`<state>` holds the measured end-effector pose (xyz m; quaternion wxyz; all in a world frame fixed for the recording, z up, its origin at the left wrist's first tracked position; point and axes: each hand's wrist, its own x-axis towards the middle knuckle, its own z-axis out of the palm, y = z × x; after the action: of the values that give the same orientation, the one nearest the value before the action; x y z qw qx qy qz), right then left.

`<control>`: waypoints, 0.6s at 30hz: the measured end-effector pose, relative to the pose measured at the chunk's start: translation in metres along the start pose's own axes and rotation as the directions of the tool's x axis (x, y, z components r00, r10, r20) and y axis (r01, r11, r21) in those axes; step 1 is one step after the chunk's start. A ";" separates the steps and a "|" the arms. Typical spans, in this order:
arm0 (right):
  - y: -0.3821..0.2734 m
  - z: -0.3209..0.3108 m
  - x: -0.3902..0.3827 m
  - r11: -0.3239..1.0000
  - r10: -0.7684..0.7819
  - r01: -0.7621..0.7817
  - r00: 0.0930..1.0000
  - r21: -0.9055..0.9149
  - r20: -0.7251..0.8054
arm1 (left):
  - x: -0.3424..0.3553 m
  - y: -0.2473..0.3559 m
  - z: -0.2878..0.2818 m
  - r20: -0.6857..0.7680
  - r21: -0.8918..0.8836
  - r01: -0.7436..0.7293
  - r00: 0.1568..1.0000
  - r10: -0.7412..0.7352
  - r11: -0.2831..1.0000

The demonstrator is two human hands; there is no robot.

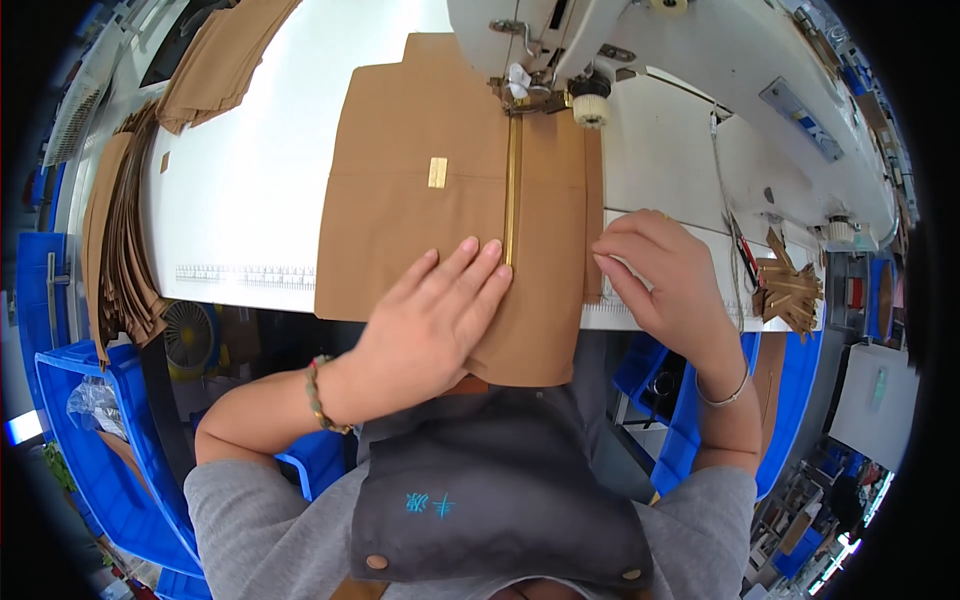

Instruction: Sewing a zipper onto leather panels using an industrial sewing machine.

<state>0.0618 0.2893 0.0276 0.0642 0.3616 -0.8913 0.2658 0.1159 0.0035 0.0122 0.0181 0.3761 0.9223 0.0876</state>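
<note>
A brown fabric or leather-like panel (400, 230) lies on the white sewing table, its near end hanging over the front edge. A narrow gold-coloured strip (513, 185) runs lengthwise along it, up to the presser foot (520, 95) of the sewing machine. My left hand (435, 310) rests flat on the panel with fingers stretched, their tips beside the strip's near end. At the panel's right edge, my right hand (660, 275) has thumb and fingertips drawn together in a pinch. Whatever they may hold is hidden. A small gold patch (437, 172) shows left of the strip.
The white machine body (730, 60) stands over the back right. Brown pieces (125, 230) are piled at the left edge, with another stack (220, 60) behind. At the right lie a bundle of brown strips (790, 290) and a slim red-and-black tool (745, 255). Blue bins (110, 430) stand below.
</note>
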 end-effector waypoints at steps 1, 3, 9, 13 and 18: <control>-0.004 0.003 -0.006 0.998 0.045 -0.042 0.998 0.056 -0.049 | 0.004 -0.007 -0.005 -0.061 -0.017 -0.006 0.998 0.005 1.000; -0.010 0.010 -0.014 0.990 0.093 -0.083 0.991 0.112 -0.093 | 0.009 -0.025 -0.022 -0.095 -0.564 0.066 0.985 -0.144 0.823; -0.031 0.049 -0.011 0.986 -0.163 0.168 0.964 0.010 -0.208 | 0.016 -0.033 -0.038 0.215 -0.751 0.424 0.881 -0.421 0.505; -0.035 0.067 -0.001 0.976 -0.216 0.212 0.960 -0.040 -0.177 | 0.014 -0.033 -0.021 -0.136 -0.766 0.140 0.919 -0.371 0.628; -0.032 0.074 0.001 0.956 -0.282 0.261 0.943 -0.135 -0.178 | 0.006 -0.039 -0.017 0.039 -0.796 0.273 0.914 -0.405 0.539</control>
<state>0.0881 0.2311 -0.0210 0.2070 0.4492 -0.8355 0.2395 0.0833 -0.0219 0.0222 0.1287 0.1354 0.8420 0.5061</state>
